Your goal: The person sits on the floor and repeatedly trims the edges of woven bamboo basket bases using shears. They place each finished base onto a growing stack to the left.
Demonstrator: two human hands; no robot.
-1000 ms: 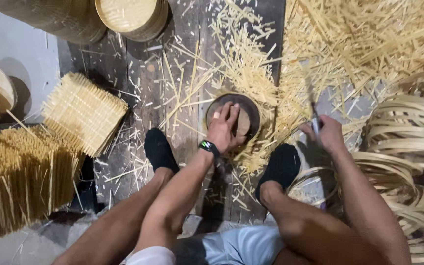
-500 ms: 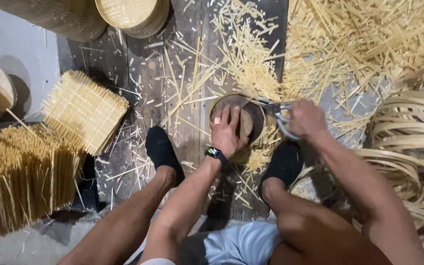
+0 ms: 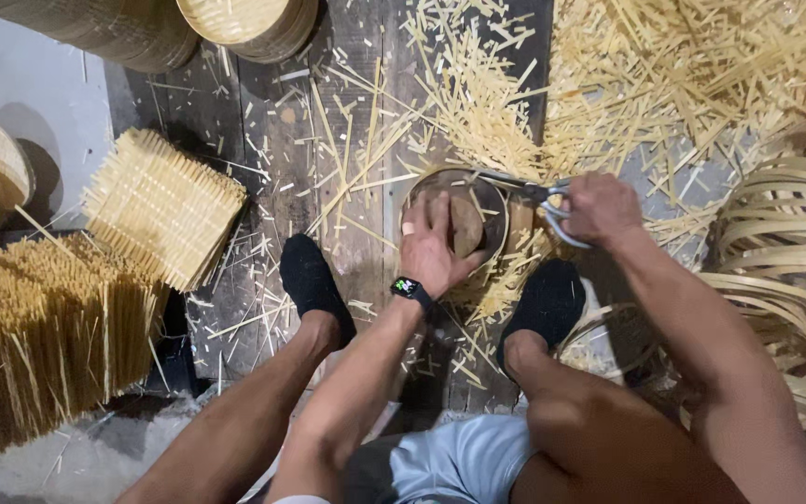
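Scissors laid across a round bamboo ring on the plank floor

The left hand [image 3: 436, 250] presses flat, fingers spread, on the small round ring [image 3: 459, 219] at frame centre, a dark watch [image 3: 409, 288] on its wrist. The right hand [image 3: 599, 207], at three o'clock of the ring, is clenched through the handles of the scissors [image 3: 534, 194]; their long axis runs roughly level, blades pointing toward nine o'clock across the ring's upper rim. Loose bamboo slivers [image 3: 487, 103] heap at twelve o'clock, coiled strips [image 3: 785, 252] lie at three, and a bundled stack of sticks [image 3: 160, 205] sits at nine.
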